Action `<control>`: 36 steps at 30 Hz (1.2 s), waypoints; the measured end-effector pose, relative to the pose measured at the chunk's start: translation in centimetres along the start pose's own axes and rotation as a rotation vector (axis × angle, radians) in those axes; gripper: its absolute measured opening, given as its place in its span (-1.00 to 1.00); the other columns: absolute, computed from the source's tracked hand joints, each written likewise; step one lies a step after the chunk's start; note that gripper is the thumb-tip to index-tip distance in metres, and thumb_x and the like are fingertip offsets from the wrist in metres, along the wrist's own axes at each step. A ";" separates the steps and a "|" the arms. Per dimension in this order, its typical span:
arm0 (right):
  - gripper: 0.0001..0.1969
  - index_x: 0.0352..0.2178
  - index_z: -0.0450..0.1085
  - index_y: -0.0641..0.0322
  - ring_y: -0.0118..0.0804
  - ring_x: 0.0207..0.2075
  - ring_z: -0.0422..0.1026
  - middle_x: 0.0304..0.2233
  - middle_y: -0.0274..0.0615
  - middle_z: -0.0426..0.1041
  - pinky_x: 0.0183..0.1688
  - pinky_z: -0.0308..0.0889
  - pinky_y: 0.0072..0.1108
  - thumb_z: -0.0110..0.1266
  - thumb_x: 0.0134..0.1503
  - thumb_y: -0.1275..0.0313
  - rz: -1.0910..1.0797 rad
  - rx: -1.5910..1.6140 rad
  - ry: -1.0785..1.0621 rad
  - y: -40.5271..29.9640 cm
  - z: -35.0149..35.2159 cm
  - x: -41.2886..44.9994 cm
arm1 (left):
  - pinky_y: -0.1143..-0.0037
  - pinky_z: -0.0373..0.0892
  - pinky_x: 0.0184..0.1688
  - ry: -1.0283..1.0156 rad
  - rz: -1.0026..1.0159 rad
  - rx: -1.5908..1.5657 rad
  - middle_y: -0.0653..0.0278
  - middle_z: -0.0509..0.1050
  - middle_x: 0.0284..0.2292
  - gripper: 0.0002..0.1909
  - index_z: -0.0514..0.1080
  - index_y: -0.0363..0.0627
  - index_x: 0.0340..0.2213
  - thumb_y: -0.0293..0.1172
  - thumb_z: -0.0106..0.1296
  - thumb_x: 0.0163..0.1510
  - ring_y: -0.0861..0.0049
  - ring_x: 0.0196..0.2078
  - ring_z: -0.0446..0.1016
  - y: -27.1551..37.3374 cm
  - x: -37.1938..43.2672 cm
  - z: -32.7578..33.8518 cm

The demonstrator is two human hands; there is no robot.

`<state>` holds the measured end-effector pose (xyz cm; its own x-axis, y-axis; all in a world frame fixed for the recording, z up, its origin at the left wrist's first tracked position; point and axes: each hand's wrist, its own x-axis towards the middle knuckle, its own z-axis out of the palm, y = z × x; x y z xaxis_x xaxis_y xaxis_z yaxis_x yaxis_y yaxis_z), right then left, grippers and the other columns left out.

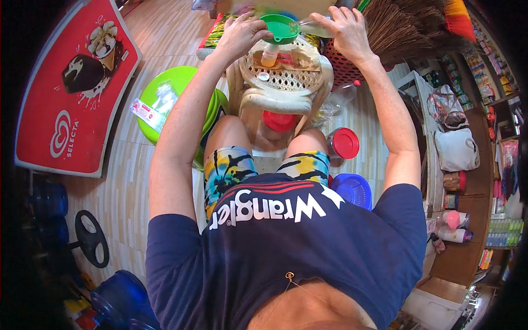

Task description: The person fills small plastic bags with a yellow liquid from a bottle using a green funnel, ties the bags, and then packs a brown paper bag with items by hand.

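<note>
My left hand (243,34) grips the rim of a green plastic funnel (280,28) above a small clear bottle (269,56) with orange liquid at its bottom. The small bottle stands on the woven top of a rattan chair or stool (299,82). In my right hand (344,33) lies a clear plastic bottle (315,27), tilted with its mouth over the funnel's right side. A white cap (263,76) rests on the woven top, below the small bottle. Whether liquid is flowing cannot be told.
A lime-green plastic tub lid (165,82) with a plastic packet is at the left. Red-lidded jars (345,143), a blue plastic basket (352,189) and an empty bottle (344,93) lie low on the right. Stick brooms (396,29) stand at the upper right; a red Selecta freezer (78,90) is far left.
</note>
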<state>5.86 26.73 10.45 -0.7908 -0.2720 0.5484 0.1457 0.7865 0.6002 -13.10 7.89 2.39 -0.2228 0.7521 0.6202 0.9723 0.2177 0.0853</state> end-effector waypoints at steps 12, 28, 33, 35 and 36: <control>-0.44 -0.14 0.30 -0.17 -0.14 -0.18 0.27 -0.27 -0.13 0.31 -0.12 0.11 -0.28 0.01 -0.26 0.61 0.005 0.072 0.004 -0.1 -0.8 0.2 | 0.20 0.01 0.08 -0.005 -0.027 -0.012 0.34 0.41 -0.20 -0.65 0.45 0.09 -0.32 0.00 -0.19 0.04 0.30 0.07 0.17 0.3 0.1 -0.1; -0.51 -0.22 0.35 -0.05 -0.09 -0.26 0.27 -0.36 -0.07 0.30 -0.18 0.11 -0.29 0.03 -0.31 0.56 -0.004 0.117 0.060 -0.6 -2.0 0.5 | 0.22 0.01 0.10 -0.016 -0.023 -0.026 0.35 0.41 -0.19 -0.67 0.45 0.10 -0.33 -0.01 -0.18 0.03 0.35 0.06 0.18 0.1 -0.1 -0.3; -0.45 -0.14 0.31 -0.17 -0.15 -0.17 0.26 -0.24 -0.12 0.31 -0.10 0.10 -0.27 -0.02 -0.25 0.61 0.025 0.065 0.033 -0.6 -0.8 0.0 | 0.22 0.00 0.10 -0.014 -0.020 -0.028 0.34 0.40 -0.18 -0.67 0.45 0.10 -0.34 -0.02 -0.19 0.04 0.34 0.06 0.18 0.2 0.0 -0.3; -0.36 -0.06 0.25 -0.30 -0.22 -0.09 0.26 -0.15 -0.20 0.31 -0.06 0.11 -0.25 -0.05 -0.20 0.65 0.041 -0.013 0.017 -0.2 0.3 -0.9 | 0.22 0.00 0.10 -0.025 -0.015 -0.032 0.33 0.40 -0.18 -0.67 0.45 0.09 -0.34 -0.03 -0.19 0.05 0.34 0.06 0.17 0.5 0.3 -0.4; -0.37 -0.06 0.25 -0.30 -0.21 -0.10 0.26 -0.16 -0.20 0.31 -0.06 0.11 -0.26 -0.06 -0.19 0.65 0.060 0.016 0.008 -0.3 0.4 -1.0 | 0.22 0.01 0.10 -0.023 -0.012 -0.028 0.33 0.40 -0.18 -0.67 0.45 0.09 -0.35 -0.03 -0.20 0.05 0.35 0.06 0.18 0.5 0.2 -0.4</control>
<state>6.39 26.97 9.49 -0.7764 -0.2286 0.5873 0.1826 0.8103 0.5568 -12.61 7.86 2.86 -0.2362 0.7637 0.6008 0.9709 0.2102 0.1146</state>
